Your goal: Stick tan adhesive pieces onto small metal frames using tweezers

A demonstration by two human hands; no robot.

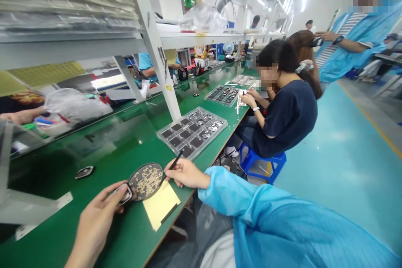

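Observation:
My left hand [99,213] is closed round a small rounded-square case [124,194] with a dark rim and a pale inner face, beside the left edge of a round dark dish [133,180]. Many tiny beige pieces [147,178] lie spread in that dish. Black tweezers [177,159] slant up from the fingers of my right hand [184,172], and their lower end points at the dish's right edge. Whether the tips grip anything is too small to tell. Under the dish's near side lies a yellow paper [161,205] with a dark strip.
Another small case [84,172] lies on the green bench [119,155] to the left. A clear compartment tray [193,132] of dark squares and metal parts stands ahead. A white shelf post [163,71] rises behind it. A seated co-worker [285,109] is at the right.

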